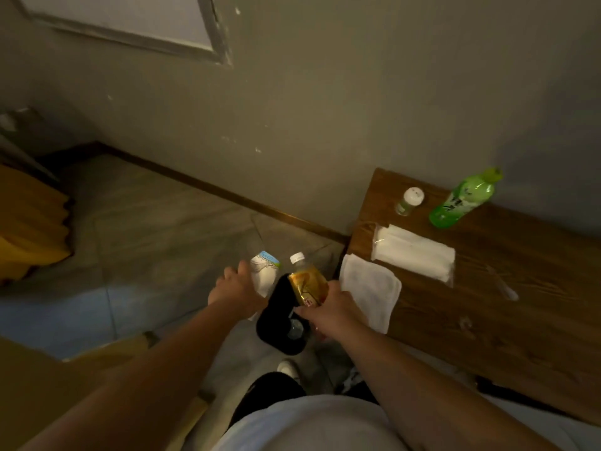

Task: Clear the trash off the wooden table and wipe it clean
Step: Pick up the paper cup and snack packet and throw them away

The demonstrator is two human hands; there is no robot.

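My right hand grips an amber drink bottle with a white cap, tilted over a black trash bin on the floor left of the wooden table. A clear bottle lies inside the bin. My left hand holds a white paper cup with a blue rim just left of the bin. On the table lie a white cloth at the left edge, a pack of tissues, a green bottle and a small white-capped jar.
The table stands against a grey wall. A clear plastic wrapper lies on the table's middle. Yellow fabric sits at the far left, and a cardboard box is at the lower left. Grey tiled floor spreads around the bin.
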